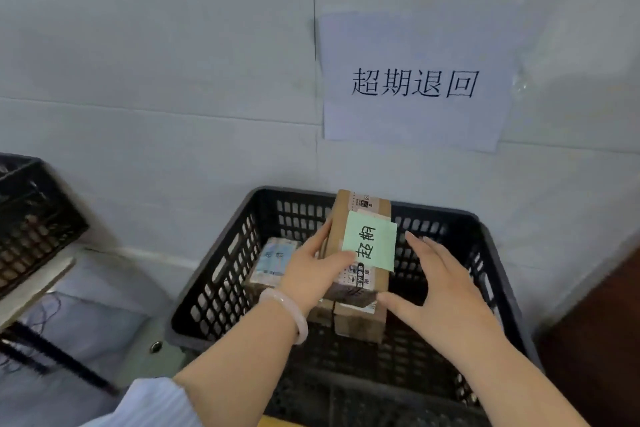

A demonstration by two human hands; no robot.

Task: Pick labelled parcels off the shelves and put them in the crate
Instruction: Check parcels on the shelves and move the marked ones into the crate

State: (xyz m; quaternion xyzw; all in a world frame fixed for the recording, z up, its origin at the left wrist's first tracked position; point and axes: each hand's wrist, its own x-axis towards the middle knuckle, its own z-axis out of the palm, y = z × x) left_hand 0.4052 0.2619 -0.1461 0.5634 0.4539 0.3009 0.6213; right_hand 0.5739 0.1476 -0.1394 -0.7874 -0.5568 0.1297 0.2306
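Observation:
A black plastic crate (221, 274) stands on the floor against the white wall. Over its middle my left hand (313, 269) grips a brown cardboard parcel (360, 211) with a green handwritten label (370, 240) on top. My right hand (440, 284) is open just right of the parcel, with its thumb near the parcel's near corner. Inside the crate lie a second brown parcel (360, 322) under the held one and a parcel wrapped in pale blue print (273, 262) to the left.
A white paper sign with black characters (414, 81) is taped to the wall above the crate. Another black crate (31, 218) sits on a low shelf at the left. A dark brown surface (595, 322) stands at the right.

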